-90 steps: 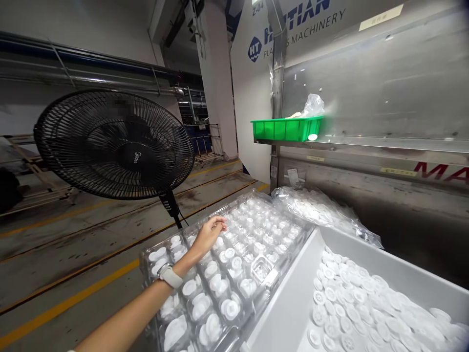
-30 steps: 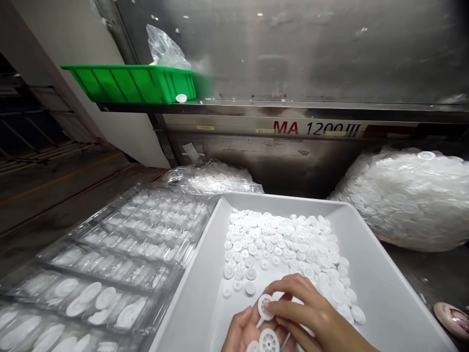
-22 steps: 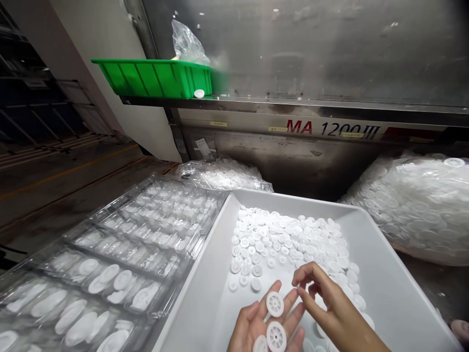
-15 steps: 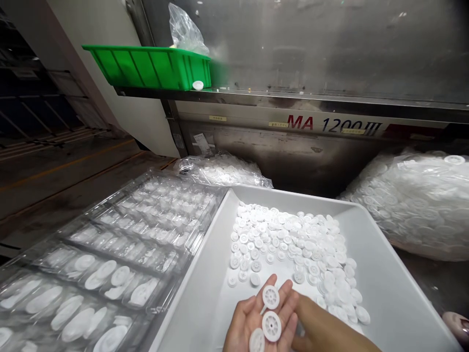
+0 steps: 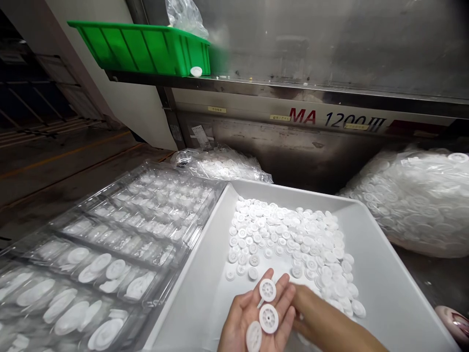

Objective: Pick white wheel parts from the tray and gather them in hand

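My left hand (image 5: 252,320) lies palm up over the near end of a white tray (image 5: 384,278). Three white plastic wheels (image 5: 268,318) rest in a row on its palm and fingers. My right hand (image 5: 311,310) comes in from the lower right and reaches under the left fingertips, so its own fingers are hidden. A loose pile of the same white wheels (image 5: 293,234) fills the far half of the tray. To the left stands a clear blister tray (image 5: 120,244) with white parts in its pockets.
Bulging clear bags of white parts lie at the right (image 5: 414,195) and behind the blister tray (image 5: 223,166). A green bin (image 5: 146,46) sits on the steel machine ledge above, a white disc (image 5: 196,71) beside it. A pink object (image 5: 452,320) shows at the bottom right.
My left hand left the blister tray and now lies palm up over the white tray. My right hand set a wheel on the left fingers, then dropped beneath them.
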A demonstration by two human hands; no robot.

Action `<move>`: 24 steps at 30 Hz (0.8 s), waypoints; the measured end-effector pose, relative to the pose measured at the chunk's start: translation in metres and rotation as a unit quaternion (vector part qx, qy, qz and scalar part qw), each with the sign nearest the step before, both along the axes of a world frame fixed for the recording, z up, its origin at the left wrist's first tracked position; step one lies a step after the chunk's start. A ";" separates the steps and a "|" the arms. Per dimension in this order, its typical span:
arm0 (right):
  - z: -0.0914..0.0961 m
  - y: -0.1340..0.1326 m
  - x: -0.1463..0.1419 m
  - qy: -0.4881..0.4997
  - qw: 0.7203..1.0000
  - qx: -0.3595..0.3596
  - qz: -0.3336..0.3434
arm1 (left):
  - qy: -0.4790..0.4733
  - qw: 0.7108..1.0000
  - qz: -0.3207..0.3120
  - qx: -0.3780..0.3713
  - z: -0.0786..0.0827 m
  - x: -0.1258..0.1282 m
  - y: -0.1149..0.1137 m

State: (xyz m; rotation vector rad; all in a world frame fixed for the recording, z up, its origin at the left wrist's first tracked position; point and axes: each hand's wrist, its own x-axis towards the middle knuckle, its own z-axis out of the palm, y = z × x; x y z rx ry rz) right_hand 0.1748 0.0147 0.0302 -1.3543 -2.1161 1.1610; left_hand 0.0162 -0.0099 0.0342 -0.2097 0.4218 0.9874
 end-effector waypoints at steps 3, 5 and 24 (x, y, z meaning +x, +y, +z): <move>0.011 0.014 0.018 0.026 0.998 -0.031 -0.040 | 0.004 1.000 0.007 0.002 0.003 0.000 0.000; 0.019 0.019 0.026 0.050 0.994 -0.048 -0.080 | 0.005 1.000 0.009 0.004 0.004 0.000 0.000; 0.024 0.002 0.005 0.141 0.976 -0.103 -0.131 | 0.028 0.999 0.018 0.000 0.011 0.008 -0.002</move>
